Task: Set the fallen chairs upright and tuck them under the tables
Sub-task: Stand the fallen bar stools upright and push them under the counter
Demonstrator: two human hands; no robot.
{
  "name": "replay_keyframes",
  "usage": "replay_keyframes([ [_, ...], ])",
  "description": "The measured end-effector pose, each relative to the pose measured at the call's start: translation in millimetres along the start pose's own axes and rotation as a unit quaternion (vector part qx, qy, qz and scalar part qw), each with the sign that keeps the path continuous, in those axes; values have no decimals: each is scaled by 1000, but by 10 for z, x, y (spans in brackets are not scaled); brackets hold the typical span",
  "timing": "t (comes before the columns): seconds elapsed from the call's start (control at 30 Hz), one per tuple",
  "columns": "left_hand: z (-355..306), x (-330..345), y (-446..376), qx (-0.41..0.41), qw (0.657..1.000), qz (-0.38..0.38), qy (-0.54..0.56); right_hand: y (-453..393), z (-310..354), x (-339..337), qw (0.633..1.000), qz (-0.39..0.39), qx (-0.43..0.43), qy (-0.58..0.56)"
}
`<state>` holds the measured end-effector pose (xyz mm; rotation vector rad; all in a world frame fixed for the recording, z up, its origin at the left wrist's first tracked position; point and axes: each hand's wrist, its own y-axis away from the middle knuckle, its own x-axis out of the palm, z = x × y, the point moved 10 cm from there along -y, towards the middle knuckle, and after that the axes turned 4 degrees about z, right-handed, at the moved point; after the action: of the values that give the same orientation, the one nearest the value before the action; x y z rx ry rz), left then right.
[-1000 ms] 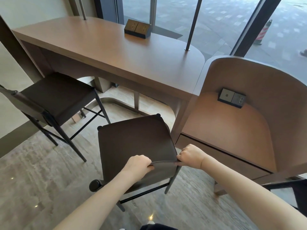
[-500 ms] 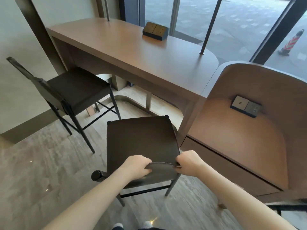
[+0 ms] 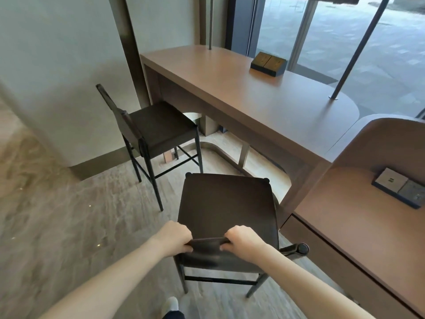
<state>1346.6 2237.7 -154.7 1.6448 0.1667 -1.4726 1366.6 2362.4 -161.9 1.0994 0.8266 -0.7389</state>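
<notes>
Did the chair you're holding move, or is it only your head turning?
Cannot tell. The camera swung, so everything shifted. Against the table, the held chair keeps about the same place, front edge near the table's end, not yet tucked under.

A dark socket box [image 3: 268, 64] sits near a slanted metal pole [image 3: 354, 51] by the window [image 3: 391, 42].
</notes>
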Motion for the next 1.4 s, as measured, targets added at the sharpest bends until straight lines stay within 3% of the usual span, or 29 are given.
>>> replay_keyframes([
  [0.37, 325, -189, -121, 23, 998, -14, -48, -22, 100, -227, 997, -72, 12, 27],
  [0.97, 1114, -916, -908, 125, 984, -39, -120, -630, -86, -990, 981, -146, 120, -39],
  [1.4, 2043, -1098, -1380, 169, 967, -32, -187, -1477, 153, -1267, 972, -152, 161, -76],
])
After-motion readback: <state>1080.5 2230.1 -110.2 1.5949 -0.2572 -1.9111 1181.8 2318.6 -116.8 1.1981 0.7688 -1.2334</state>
